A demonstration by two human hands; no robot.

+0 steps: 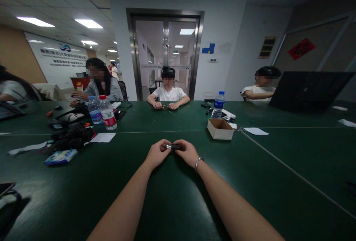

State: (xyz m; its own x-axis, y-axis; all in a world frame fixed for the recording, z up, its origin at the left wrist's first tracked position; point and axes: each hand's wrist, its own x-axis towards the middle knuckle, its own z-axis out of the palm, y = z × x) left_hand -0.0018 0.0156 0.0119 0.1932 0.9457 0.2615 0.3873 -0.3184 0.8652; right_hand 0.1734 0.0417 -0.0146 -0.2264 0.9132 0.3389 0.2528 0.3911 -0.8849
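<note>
My left hand (158, 154) and my right hand (189, 153) meet just above or on the green table, fingers curled inward. Between them lies a small black and silver cylinder (172, 147), held level. Its shiny silver part is by my left fingertips, while the black part runs into my right fingers. Both ends are partly hidden, and its exact kind is too small to make out. A bracelet (198, 164) circles my right wrist. Beyond my right hand stands an open cardboard box (220, 131).
The green table (172, 204) carries two bottles (108, 115), black gear (73, 137) and a blue-white packet (61, 157) at left. A water bottle (218, 105) and papers (256, 131) are at right. Across sits a person (168, 94); a large black screen (310, 91) stands far right.
</note>
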